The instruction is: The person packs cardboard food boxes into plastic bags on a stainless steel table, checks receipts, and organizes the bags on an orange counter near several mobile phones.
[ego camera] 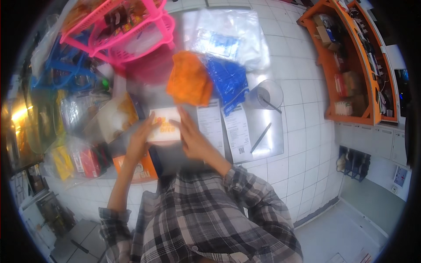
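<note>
A small white cardboard box (166, 134) with orange printing sits in front of my body, held between my two hands. My left hand (140, 138) lies along the box's left side. On the opposite side, my right hand (193, 139) presses its fingers along the edge, with the thumb over the printed top. A folded orange cloth (190, 79) lies just beyond the box. Two printed paper slips, a left one (210, 126) and a right one (237, 134), lie to the right of my right hand.
A pink plastic rack (131, 49) stands at the far left. A blue plastic packet (230, 82), a clear cup (263, 93) and a dark pen-like stick (260, 138) lie rightward. Clear plastic bags (227, 26) cover the back. An orange box (141, 169) is beside my left forearm.
</note>
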Available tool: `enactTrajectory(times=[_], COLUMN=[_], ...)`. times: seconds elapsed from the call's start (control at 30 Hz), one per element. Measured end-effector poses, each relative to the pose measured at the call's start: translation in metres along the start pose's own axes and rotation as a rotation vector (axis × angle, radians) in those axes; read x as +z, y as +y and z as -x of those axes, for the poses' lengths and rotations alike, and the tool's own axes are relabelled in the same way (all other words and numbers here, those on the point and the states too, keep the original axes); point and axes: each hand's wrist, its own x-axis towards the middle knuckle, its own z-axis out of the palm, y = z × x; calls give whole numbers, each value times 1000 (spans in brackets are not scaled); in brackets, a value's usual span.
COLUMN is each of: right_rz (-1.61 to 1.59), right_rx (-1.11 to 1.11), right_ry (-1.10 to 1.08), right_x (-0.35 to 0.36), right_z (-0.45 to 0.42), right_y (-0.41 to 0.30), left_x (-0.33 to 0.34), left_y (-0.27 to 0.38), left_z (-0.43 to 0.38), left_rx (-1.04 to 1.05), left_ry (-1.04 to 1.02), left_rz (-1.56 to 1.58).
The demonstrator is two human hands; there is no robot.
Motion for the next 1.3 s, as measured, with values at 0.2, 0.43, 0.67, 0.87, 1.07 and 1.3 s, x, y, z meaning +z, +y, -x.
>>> enactTrajectory(times=[0.2, 0.43, 0.67, 0.87, 1.07, 1.3], right_rz=[-142, -317, -474, -558, -228, -327], right_rx=[166, 285, 306, 526, 266, 436], right_ry=[242, 376, 464, 607, 609, 537], right_x=[21, 34, 47, 47, 46, 54], right_z=[-19, -17, 8, 11, 2, 4], right_y=[-4, -1, -8, -7, -8, -40], left_x=[-1, -8, 39, 52, 46, 31], left_y=[-6, 24, 35, 35, 32, 33], left_z=[-15, -16, -24, -28, -26, -3], left_rx=[42, 58, -68, -33, -18, -88], left_ry=[80, -35, 82, 158, 135, 139], left_rz=[27, -55, -562, -694, -760, -667])
